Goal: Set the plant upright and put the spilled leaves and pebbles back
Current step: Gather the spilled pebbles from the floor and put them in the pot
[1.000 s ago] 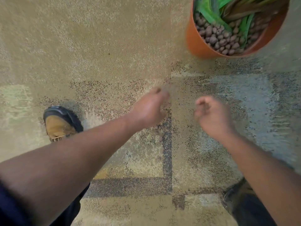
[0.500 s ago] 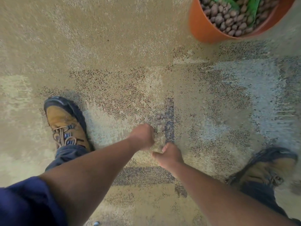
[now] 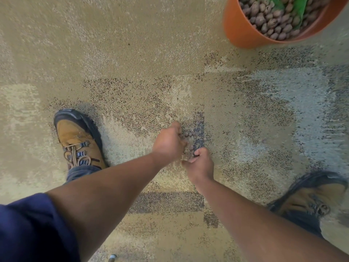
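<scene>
An orange pot (image 3: 239, 29) stands upright at the top right, filled with brown pebbles (image 3: 273, 19) and green leaves (image 3: 301, 6). On the carpet between my feet lies a small heap of spilled pebbles (image 3: 191, 134). My left hand (image 3: 169, 145) is down on the heap's left side, fingers curled onto pebbles. Just below and to the right, my right hand (image 3: 201, 166) is cupped against the same heap, with its fingers closed on pebbles. A stray pebble (image 3: 263, 141) lies further right. What sits in either palm is hidden.
The floor is patterned tan, grey and dark carpet (image 3: 132, 53). My left boot (image 3: 77, 140) is planted left of the hands, my right boot (image 3: 309, 197) at the lower right. A small white object (image 3: 112, 257) shows at the bottom edge.
Both hands dropped from near the pot down to the carpet between my feet and closed in on the pebble heap. The view tilted down, so the pot slid toward the top edge.
</scene>
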`<state>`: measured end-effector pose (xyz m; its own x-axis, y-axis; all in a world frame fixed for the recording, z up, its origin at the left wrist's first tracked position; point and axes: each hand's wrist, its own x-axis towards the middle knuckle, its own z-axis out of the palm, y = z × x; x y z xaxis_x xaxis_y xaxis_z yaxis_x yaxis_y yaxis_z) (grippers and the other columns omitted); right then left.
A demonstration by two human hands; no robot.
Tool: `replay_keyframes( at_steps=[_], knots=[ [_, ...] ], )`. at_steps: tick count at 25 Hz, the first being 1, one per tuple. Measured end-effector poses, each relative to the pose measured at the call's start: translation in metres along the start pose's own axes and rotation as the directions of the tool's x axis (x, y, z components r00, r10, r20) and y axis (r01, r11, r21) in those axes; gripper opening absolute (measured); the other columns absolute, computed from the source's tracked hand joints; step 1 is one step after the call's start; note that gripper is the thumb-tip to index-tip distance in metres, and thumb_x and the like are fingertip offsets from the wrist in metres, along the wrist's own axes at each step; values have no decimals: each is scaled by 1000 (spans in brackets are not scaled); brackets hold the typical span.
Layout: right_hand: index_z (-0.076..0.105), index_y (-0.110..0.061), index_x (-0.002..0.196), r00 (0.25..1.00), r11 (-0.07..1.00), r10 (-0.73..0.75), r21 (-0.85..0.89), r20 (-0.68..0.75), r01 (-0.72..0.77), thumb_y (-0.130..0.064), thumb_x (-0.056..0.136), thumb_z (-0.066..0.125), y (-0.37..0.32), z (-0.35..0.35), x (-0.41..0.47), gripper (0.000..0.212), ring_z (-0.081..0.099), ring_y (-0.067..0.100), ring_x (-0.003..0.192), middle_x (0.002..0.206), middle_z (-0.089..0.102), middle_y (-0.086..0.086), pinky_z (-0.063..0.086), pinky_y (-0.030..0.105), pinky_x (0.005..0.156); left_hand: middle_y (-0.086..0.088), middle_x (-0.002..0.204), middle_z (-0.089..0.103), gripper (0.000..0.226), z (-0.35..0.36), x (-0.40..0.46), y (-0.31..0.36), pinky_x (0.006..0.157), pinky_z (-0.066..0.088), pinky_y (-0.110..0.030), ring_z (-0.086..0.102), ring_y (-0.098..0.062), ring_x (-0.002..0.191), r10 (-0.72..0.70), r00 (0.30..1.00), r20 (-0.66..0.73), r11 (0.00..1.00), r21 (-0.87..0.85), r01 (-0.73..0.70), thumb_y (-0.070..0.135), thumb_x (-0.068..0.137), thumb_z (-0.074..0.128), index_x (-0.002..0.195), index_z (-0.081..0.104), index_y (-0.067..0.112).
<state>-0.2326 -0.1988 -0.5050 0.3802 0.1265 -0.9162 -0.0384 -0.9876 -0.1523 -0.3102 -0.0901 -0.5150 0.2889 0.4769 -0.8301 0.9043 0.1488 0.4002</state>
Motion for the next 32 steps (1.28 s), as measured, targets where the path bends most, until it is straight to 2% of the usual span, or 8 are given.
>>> replay_keyframes(
  at_steps=[4,9,15,17,21,26,30,32],
  knots=[
    [51,-14,102,992,983,-110,-154,-59,100,-8,92,75,3,7,7,27,70,20,78,91,67,7,55,30,56,5,109,52,31,-7,14,7,79,56,-24,57,-12,90,371,924,99,862,334,-381,23,92,73,118,56,25],
    [58,-12,88,980,978,-173,-140,-103,158,-5,94,69,5,3,11,14,70,25,83,85,67,4,62,41,70,5,104,49,18,-7,19,9,80,54,-30,49,-15,94,520,792,322,620,496,-608,21,94,70,112,65,23],
    [56,-14,98,990,990,-67,118,-128,82,-3,89,73,-6,9,14,22,60,16,74,82,63,-1,60,37,72,8,99,44,17,-14,15,4,78,53,-31,46,-15,90,496,795,349,610,511,-605,36,96,64,109,67,25],
    [58,-17,101,979,992,-121,8,-161,123,-11,92,70,-12,9,18,16,60,18,80,86,63,-2,50,31,75,7,98,42,16,-15,12,2,72,51,-30,44,-15,86,502,801,326,617,514,-596,37,96,63,107,67,25],
    [63,-12,97,966,974,-219,-97,-138,207,-7,93,69,-21,10,19,9,66,25,88,99,66,6,61,41,74,5,99,48,16,-16,10,2,69,48,-30,45,-16,83,512,798,317,630,494,-600,32,97,61,109,67,24],
    [57,-20,88,958,951,-241,-235,-155,202,-8,91,70,-29,-1,23,18,58,12,74,96,63,0,41,21,52,9,100,51,9,-15,10,7,77,54,-30,49,-15,88,460,840,286,716,441,-542,29,94,67,104,67,29],
    [57,-21,84,955,899,-293,-354,-48,258,-7,95,67,-30,-21,27,20,64,14,73,85,62,-2,60,30,59,7,110,53,14,-15,7,3,83,57,-30,51,-15,95,447,864,233,737,452,-503,19,97,63,110,68,23],
    [56,-22,82,945,863,-328,-401,18,307,-6,95,67,-28,-28,29,23,65,12,70,82,61,-4,59,28,58,7,113,53,16,-16,7,3,84,57,-30,50,-14,96,440,871,219,743,455,-491,17,98,62,112,68,22]
  ],
)
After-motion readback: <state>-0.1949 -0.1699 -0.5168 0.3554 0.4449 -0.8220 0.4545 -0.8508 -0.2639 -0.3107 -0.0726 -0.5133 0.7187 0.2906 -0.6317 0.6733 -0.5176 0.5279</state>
